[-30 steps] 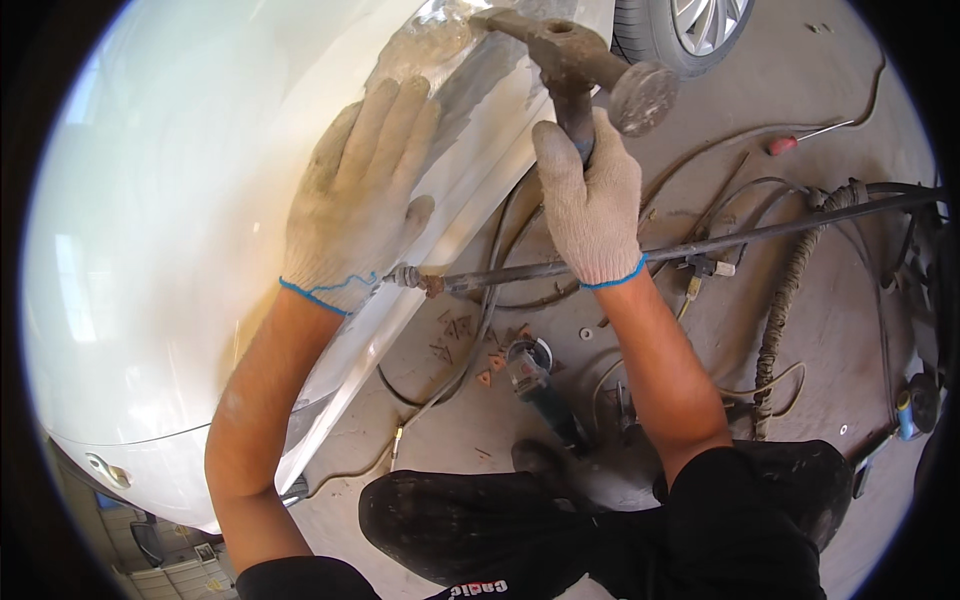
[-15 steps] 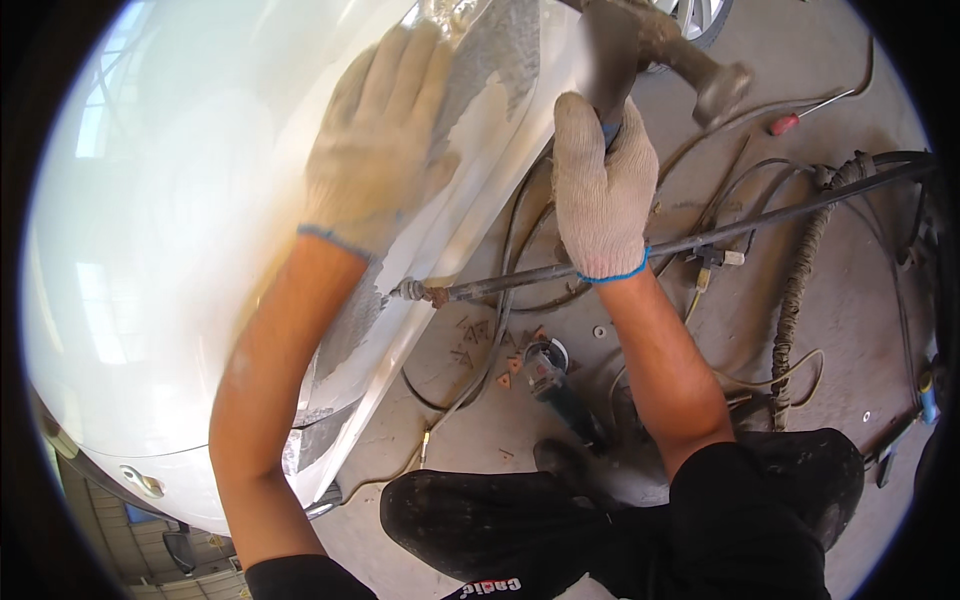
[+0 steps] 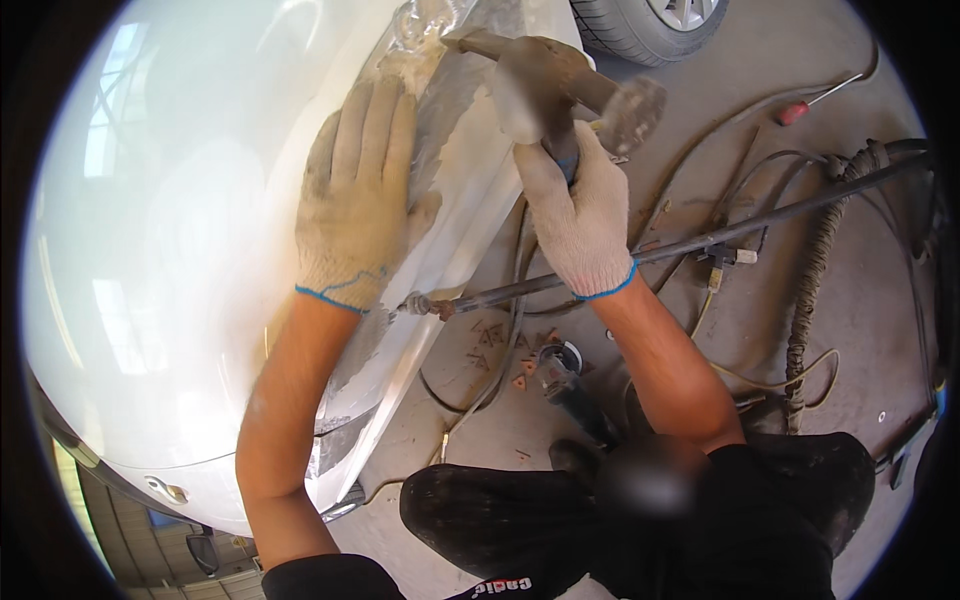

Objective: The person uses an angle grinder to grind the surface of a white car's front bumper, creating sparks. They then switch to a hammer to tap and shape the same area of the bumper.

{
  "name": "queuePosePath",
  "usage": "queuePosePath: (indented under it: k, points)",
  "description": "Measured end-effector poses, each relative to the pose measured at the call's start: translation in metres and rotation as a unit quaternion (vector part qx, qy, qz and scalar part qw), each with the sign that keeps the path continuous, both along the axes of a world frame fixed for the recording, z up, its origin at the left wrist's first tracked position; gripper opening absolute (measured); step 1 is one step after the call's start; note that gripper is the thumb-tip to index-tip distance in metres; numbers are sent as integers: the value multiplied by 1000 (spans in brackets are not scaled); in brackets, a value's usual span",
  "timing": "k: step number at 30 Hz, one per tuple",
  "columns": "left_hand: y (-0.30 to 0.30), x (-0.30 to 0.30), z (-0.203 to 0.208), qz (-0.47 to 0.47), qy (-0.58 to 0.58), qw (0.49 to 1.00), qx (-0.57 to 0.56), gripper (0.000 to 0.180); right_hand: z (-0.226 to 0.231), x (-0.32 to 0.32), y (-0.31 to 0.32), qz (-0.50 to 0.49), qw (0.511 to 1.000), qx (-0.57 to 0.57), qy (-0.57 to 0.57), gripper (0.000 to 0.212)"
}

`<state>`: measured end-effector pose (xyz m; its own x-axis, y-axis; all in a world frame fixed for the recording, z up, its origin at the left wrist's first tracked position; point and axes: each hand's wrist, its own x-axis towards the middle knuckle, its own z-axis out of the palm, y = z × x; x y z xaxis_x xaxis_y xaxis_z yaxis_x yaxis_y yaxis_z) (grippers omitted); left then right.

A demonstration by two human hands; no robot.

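Observation:
My left hand (image 3: 352, 195), in a knitted work glove with a blue cuff edge, lies flat on the white car body panel (image 3: 190, 250), fingers stretched out. Beside it runs a strip of sanded bare metal (image 3: 455, 90). My right hand (image 3: 580, 215), gloved likewise, is closed around the handle of a hammer (image 3: 635, 115). The hammer's head hangs above the panel's edge; whether it touches the metal I cannot tell. Below both hands, a dark rod-like cable (image 3: 700, 240) ends in a metal tip at the panel's lower edge.
An angle grinder (image 3: 570, 395) lies on the floor near my knees, beside several small triangular metal pieces (image 3: 482, 350). Cables and a wrapped hose (image 3: 808, 290) cross the floor at right. A red-handled screwdriver (image 3: 793, 112) and a car wheel (image 3: 650, 25) are farther off.
My right hand has brought the hammer leftward, over the panel's edge. My left hand has shifted slightly left and down on the panel, still flat. The view has moved a little.

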<state>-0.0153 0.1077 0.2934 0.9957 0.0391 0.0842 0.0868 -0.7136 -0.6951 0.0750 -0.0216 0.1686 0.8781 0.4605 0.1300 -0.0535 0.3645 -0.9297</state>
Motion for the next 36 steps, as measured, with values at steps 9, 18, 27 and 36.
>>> queuePosePath:
  k: [9,18,27,36]
  points:
    - [5,-9,-4,13,-7,1000,0,96,-15,-2,21,-3,993,-54,-109,38]
    - [4,-7,-6,-5,-13,1000,-3,94,-12,-3,20,-44,992,36,-114,33]
    - [1,-6,-8,-14,-21,1000,0,88,-12,-4,24,-10,996,-44,-82,33]
    - [1,51,-1,-55,-24,998,2,82,-8,5,15,-159,984,49,-62,32]
